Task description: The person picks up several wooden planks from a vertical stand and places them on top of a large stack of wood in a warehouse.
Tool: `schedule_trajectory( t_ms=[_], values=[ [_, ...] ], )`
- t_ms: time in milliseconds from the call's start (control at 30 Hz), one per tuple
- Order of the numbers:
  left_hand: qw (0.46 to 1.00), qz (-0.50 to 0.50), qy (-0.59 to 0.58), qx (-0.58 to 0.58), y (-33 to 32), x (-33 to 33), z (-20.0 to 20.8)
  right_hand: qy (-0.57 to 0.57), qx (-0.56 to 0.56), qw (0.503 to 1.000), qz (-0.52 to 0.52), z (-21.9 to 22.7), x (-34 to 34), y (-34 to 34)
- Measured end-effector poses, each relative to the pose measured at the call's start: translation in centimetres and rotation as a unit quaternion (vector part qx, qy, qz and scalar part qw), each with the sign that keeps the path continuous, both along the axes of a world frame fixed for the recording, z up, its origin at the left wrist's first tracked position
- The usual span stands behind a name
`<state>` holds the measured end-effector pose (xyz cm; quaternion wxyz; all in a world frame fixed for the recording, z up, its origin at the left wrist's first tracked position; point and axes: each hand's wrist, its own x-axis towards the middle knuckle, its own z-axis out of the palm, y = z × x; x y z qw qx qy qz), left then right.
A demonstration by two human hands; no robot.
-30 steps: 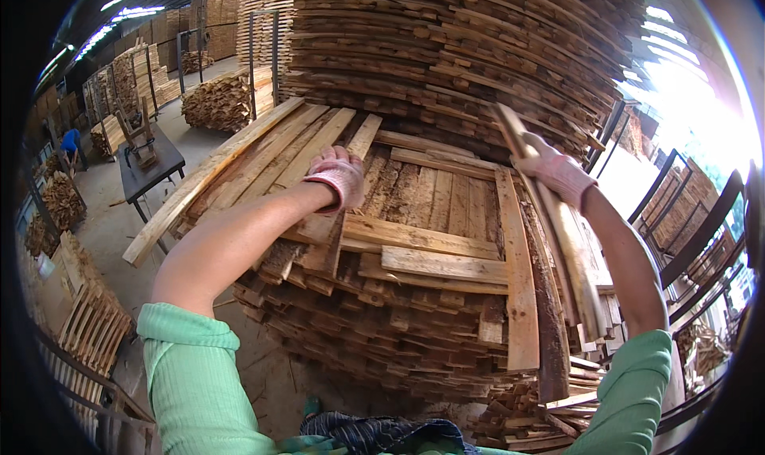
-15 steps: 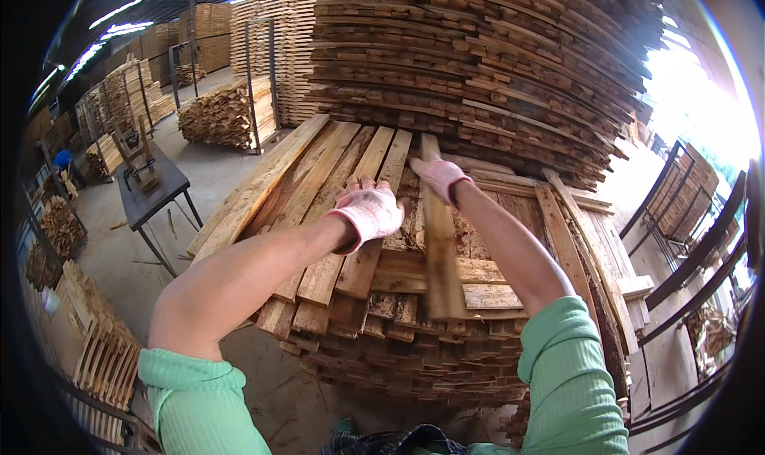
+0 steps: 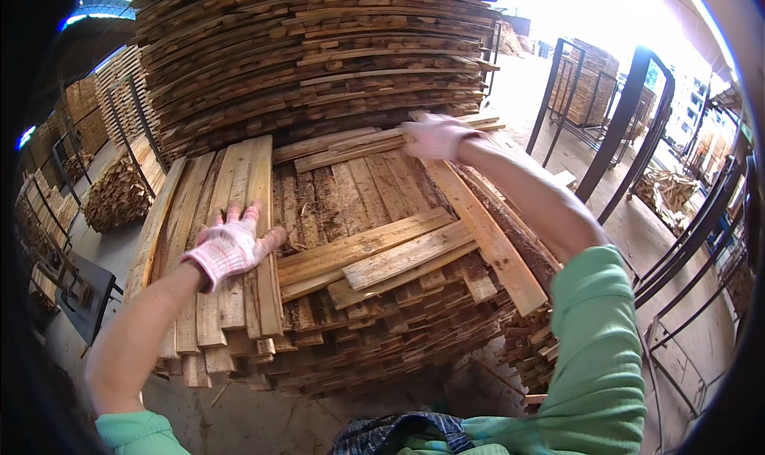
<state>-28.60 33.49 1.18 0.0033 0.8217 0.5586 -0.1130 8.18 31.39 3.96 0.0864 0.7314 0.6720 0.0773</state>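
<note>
Left hand (image 3: 231,248), spread wide, grips nothing; should press boards (image 3: 256,180) evenly. Right hand (image 3: 436,138) blurred: I cannot tell its grip.

Working remotely, I count one left hand (image 3: 229,245), one right hand (image 3: 433,136) and two green sleeves (image 3: 598,335). I also get one tall stack (image 3: 319,64) at upper middle, one low stack (image 3: 390,327) at centre, one dark bench (image 3: 94,305) at lower left — plus at least three crosswise boards (image 3: 410,256). The lengthwise boards (image 3: 260,184) at centre left — too overlapped for me to count.
</note>
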Motion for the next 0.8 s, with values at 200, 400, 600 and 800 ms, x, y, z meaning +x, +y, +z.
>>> schedule_trajectory(
  t_ms=[200, 400, 600, 800],
  values=[
    [0.947, -0.241, -0.214, -0.014, -3.4, 13.7, 1.2, -0.296, -0.017, 0.955, -0.005, -9.6, 13.7, -7.7],
    [0.934, -0.132, -0.309, -0.124, -6.9, 29.1, -1.5, 0.156, 0.072, 0.984, -0.056, -1.3, 13.9, -8.4],
    [0.94, -0.096, -0.298, -0.135, -9.8, 36.1, -0.8, 0.266, 0.023, 0.916, -0.299, -9.9, 24.5, -12.1],
    [0.912, -0.022, -0.366, -0.183, -10.6, 35.5, -1.1, -0.095, 0.06, 0.991, 0.066, -5.6, 15.5, -9.2]
  ],
)
